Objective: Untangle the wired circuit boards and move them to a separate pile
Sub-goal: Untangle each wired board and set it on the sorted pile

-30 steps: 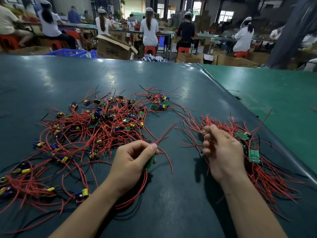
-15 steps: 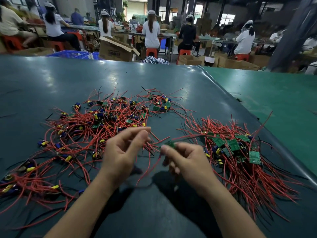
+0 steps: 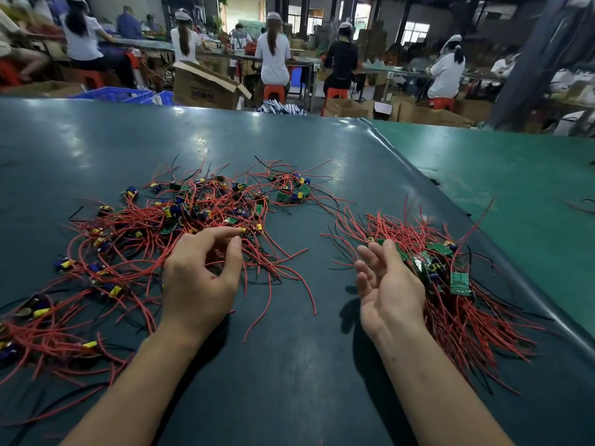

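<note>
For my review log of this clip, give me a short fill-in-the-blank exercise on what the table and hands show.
1. The wires are mostly ___ in colour.
2. The sorted pile lies beside the ___ hand.
3. The right hand holds ___.
4. The left hand reaches into the ___ pile.

Missing words: red; right; nothing; tangled

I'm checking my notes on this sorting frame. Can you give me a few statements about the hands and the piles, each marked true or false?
1. The right hand grips a board. False: it is open and holds nothing.
2. The tangled pile lies on the person's left. True.
3. The sorted pile has blue wires. False: mostly red.
4. The left hand reaches into the tangled pile. True.
5. Both piles lie on the dark mat. True.
</note>
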The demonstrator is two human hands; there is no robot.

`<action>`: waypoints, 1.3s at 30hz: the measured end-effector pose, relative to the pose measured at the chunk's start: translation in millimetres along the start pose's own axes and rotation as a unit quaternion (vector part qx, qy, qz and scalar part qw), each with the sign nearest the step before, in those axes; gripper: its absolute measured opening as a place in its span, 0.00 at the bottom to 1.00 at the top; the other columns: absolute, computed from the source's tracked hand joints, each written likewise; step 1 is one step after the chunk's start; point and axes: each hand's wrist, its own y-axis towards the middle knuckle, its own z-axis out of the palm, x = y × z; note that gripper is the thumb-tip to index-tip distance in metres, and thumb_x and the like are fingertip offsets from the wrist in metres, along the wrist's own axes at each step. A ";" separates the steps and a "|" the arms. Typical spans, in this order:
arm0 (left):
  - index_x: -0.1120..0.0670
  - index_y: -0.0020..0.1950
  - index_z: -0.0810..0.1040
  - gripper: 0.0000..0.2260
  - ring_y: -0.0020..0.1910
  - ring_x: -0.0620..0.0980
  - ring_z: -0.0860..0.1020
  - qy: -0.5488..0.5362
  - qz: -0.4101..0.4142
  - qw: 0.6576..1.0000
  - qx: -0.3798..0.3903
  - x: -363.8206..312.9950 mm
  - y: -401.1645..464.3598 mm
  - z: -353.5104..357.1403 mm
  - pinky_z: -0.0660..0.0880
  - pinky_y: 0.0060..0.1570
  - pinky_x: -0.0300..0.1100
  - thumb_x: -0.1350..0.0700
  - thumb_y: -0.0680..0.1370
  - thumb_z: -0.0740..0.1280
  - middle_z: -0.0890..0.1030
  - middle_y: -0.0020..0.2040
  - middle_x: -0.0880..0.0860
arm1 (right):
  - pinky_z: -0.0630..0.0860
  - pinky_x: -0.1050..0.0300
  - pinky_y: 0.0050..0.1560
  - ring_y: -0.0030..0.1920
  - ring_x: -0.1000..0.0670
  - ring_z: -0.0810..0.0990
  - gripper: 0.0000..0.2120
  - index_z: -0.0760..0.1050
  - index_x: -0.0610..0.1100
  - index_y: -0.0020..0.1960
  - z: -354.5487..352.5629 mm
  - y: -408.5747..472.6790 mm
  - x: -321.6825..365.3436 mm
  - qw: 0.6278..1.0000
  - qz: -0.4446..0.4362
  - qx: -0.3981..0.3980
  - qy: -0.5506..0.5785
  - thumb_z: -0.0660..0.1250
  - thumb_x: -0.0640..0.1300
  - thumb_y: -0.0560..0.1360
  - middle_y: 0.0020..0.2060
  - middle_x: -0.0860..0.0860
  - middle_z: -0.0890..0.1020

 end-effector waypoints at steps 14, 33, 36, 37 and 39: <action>0.59 0.61 0.77 0.16 0.61 0.65 0.70 0.421 -0.318 0.846 0.078 65.6 35.5 -65.6 0.70 0.59 0.56 0.52 0.77 0.65 0.75 0.60 0.65 | 0.65 0.64 0.20 0.21 0.54 0.70 0.14 0.79 0.41 0.41 4.6 -7.5 -10.1 0.979 -0.013 0.116 -0.170 0.63 0.45 0.81 0.26 0.51 0.78; 0.61 0.58 0.80 0.21 0.49 0.60 0.81 0.198 -0.249 0.945 -0.078 66.4 38.6 -76.2 0.77 0.58 0.53 0.55 0.69 0.79 0.83 0.51 0.62 | 0.68 0.63 0.23 0.24 0.54 0.72 0.14 0.81 0.41 0.41 1.9 -7.0 -12.0 0.955 -0.012 0.163 -0.248 0.64 0.46 0.81 0.29 0.50 0.80; 0.58 0.51 0.84 0.16 0.42 0.57 0.81 0.172 -0.263 0.946 -0.073 63.5 37.8 -76.7 0.79 0.51 0.51 0.51 0.68 0.79 0.84 0.44 0.59 | 0.68 0.63 0.23 0.24 0.55 0.72 0.14 0.81 0.41 0.41 1.2 -6.9 -11.5 0.955 -0.011 0.163 -0.248 0.64 0.46 0.80 0.29 0.50 0.80; 0.56 0.49 0.84 0.13 0.42 0.58 0.81 0.195 -0.261 0.943 -0.069 63.4 37.1 -76.7 0.79 0.50 0.52 0.51 0.69 0.78 0.84 0.44 0.58 | 0.68 0.63 0.23 0.24 0.55 0.72 0.14 0.81 0.41 0.41 1.5 -7.0 -11.3 0.955 -0.010 0.162 -0.247 0.64 0.46 0.80 0.29 0.50 0.80; 0.53 0.50 0.84 0.10 0.48 0.62 0.81 0.269 -0.268 0.924 -0.043 64.0 35.6 -75.4 0.78 0.52 0.54 0.53 0.71 0.76 0.84 0.45 0.58 | 0.68 0.63 0.22 0.23 0.55 0.72 0.14 0.81 0.41 0.41 2.0 -7.2 -11.3 0.956 -0.007 0.160 -0.246 0.64 0.46 0.80 0.28 0.50 0.80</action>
